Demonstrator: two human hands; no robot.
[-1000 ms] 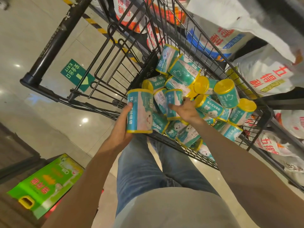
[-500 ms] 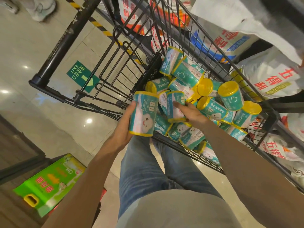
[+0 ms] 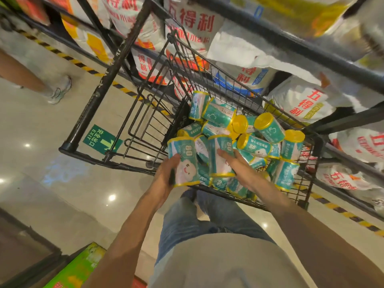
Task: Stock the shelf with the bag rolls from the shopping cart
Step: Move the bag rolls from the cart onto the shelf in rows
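With my left hand (image 3: 166, 179) wrapped around one bag roll (image 3: 184, 162) and my right hand (image 3: 234, 163) closing on a second roll (image 3: 220, 155) in the shopping cart (image 3: 307, 183), I should grip mid-body and lift both clear together.

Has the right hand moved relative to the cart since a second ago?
Yes. The right hand closed on an upright roll by the near rim of the cart.
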